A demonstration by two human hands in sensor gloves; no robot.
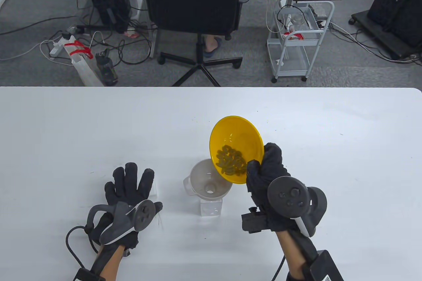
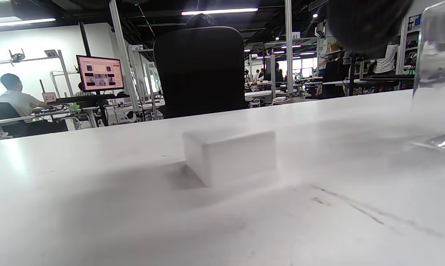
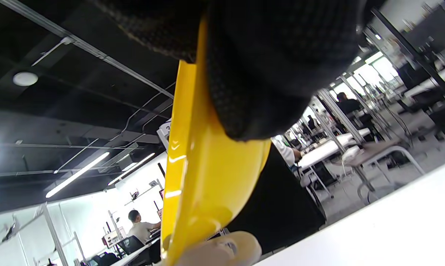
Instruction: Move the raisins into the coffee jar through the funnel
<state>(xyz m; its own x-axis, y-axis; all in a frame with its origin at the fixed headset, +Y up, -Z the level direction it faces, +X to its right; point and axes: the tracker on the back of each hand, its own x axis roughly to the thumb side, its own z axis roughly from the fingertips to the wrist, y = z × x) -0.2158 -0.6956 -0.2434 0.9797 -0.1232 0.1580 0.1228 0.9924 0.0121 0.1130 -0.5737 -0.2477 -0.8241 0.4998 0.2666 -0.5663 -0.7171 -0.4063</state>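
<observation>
- The pouring step is judged to be in hand: a yellow bowl (image 1: 236, 144) is pinched at its near rim by the right hand (image 1: 265, 175) and tilted steeply over the funnel (image 1: 208, 180).
- The raisins (image 1: 231, 161) are gathered at the bowl's low edge, just above the funnel, which is seated in the clear coffee jar (image 1: 211, 208).
- The left hand (image 1: 130, 192) is laid flat on the table (image 1: 66, 123), fingers spread, left of the jar.
- Further tilting is called for next, kept over the funnel mouth.
- No brand or label can be read on the task items; the post numbers 41, 42 and 43 are seen in the left wrist view.
</observation>
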